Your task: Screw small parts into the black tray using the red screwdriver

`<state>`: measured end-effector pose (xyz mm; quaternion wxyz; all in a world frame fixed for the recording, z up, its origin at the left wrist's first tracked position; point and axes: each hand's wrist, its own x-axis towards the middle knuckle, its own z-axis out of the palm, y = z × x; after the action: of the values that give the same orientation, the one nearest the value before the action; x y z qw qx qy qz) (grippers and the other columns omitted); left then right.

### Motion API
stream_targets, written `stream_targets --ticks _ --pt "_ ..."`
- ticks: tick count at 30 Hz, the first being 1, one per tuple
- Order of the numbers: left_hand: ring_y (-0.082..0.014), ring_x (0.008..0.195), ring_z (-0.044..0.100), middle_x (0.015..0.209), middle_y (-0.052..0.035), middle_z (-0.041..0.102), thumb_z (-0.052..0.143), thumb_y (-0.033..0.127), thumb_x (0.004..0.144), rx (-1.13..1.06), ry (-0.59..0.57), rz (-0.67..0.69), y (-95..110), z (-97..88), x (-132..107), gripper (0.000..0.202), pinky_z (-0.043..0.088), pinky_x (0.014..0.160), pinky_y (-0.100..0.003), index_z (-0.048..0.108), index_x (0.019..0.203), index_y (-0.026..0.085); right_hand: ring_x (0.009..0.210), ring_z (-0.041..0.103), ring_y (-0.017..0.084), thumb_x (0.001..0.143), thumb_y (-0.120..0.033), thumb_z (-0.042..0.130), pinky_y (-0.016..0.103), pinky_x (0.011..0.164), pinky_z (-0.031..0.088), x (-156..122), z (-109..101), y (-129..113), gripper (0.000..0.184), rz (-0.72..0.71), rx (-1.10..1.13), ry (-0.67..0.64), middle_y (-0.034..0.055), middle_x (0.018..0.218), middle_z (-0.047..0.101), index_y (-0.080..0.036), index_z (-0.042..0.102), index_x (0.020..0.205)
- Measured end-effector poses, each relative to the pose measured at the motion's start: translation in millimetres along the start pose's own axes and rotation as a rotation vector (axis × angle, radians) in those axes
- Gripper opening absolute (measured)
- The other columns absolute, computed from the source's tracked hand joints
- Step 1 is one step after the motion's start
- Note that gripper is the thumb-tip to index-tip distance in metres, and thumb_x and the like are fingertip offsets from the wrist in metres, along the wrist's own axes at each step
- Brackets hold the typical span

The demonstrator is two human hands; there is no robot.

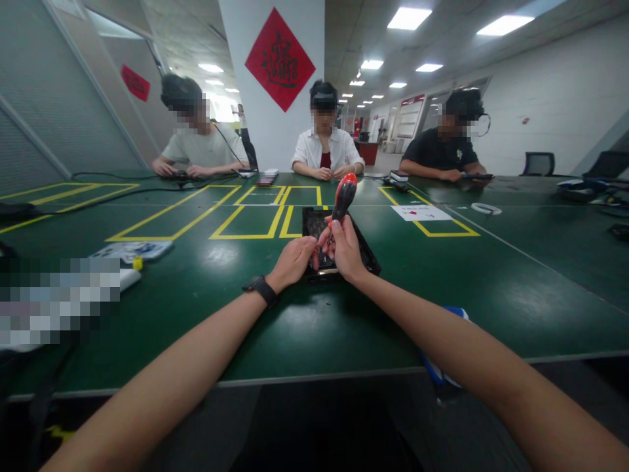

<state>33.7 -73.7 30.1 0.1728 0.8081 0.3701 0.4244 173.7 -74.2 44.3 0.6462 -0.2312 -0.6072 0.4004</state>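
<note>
A screwdriver [343,195] with a red and black handle stands nearly upright over a flat black device [366,252] that lies on the green table. My right hand [344,248] is wrapped round the lower part of the screwdriver. My left hand [293,261], with a black watch on its wrist, is curled shut beside it at the device's left edge, fingertips close to the screwdriver's shaft; whether it grips anything is hidden.
Three people sit at the table's far side [324,172], hands busy with small items. Yellow tape rectangles [250,221] mark the tabletop. A white paper [421,212] and a tape roll [486,208] lie to the right, cables and a pale device [132,250] to the left.
</note>
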Motion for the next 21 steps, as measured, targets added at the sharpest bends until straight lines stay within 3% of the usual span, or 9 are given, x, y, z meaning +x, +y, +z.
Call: stream_targets --ticks 12,21 --pt "-0.0147 0.062 0.055 0.056 -0.0039 0.061 0.017 0.052 0.092 0.035 0.012 -0.006 1.8 -0.7 1.1 0.064 0.041 0.072 -0.028 0.056 0.055 0.018 0.046 0.046 0.005 0.089 -0.046 0.039 0.016 0.042 0.036 -0.4 1.3 -1.8 0.027 -0.026 -0.019 -0.038 -0.0054 0.062 0.054 -0.021 0.046 0.099" --pt "-0.0148 0.059 0.058 0.056 -0.0034 0.063 0.022 0.054 0.091 -0.108 0.023 -0.072 -0.6 2.9 -0.3 0.058 0.043 0.068 -0.027 0.057 0.064 0.017 0.046 0.046 0.006 0.089 -0.047 0.04 0.016 0.042 0.036 -1.2 1.6 -3.0 0.029 -0.025 -0.015 -0.034 -0.006 0.059 0.053 -0.021 0.046 0.1"
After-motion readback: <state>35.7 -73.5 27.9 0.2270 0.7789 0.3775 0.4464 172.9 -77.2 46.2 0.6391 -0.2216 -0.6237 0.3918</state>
